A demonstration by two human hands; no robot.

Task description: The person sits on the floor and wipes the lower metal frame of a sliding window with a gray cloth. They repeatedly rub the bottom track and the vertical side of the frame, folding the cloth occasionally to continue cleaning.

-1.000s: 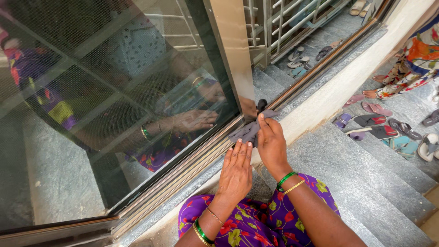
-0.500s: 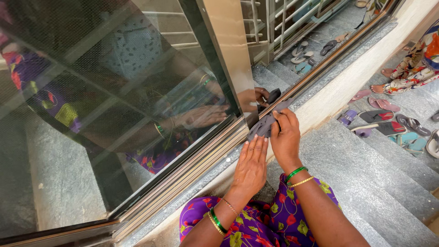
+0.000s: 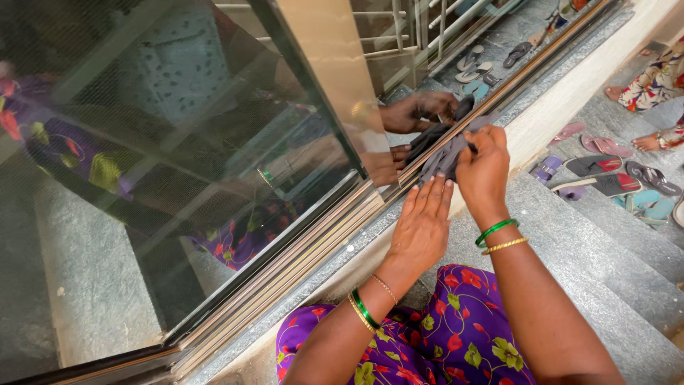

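Both forearms enter from the lower edge of the frame and reach toward centre right. Left hand (image 3: 422,227): palm down, fingers straight and held together, tips directed to the upper right. Right hand (image 3: 483,170): just above and right of the left, knuckles up, fingers curled closed in a grip. Bangles on both wrists.

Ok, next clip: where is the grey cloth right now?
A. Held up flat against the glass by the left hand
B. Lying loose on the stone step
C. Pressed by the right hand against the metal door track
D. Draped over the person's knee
C: the right hand bunches the grey cloth against the metal door track, while the left hand lies flat beside it, fingers extended.
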